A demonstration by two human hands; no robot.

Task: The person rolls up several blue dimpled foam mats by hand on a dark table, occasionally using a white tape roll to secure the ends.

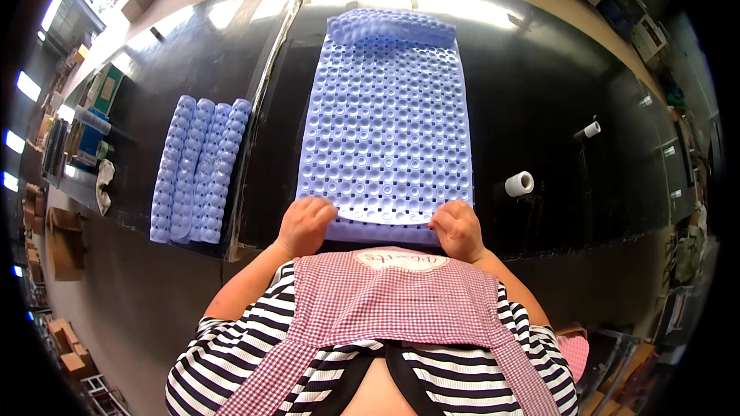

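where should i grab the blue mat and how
Probably best to pinch the blue mat at both near corners, from the person's side: it lies spread out lengthwise, near edge facing the body, with the left hand and right hand at those corners.

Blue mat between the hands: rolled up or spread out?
Mostly spread: the blue mat stretches along the black table, its far end curled over, left hand and right hand at its near corners.

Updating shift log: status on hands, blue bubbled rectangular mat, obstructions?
Left hand, right hand pinching near corners of mat. Mat spread out, far end curled. White cylindrical roll right of mat, not blocking it.
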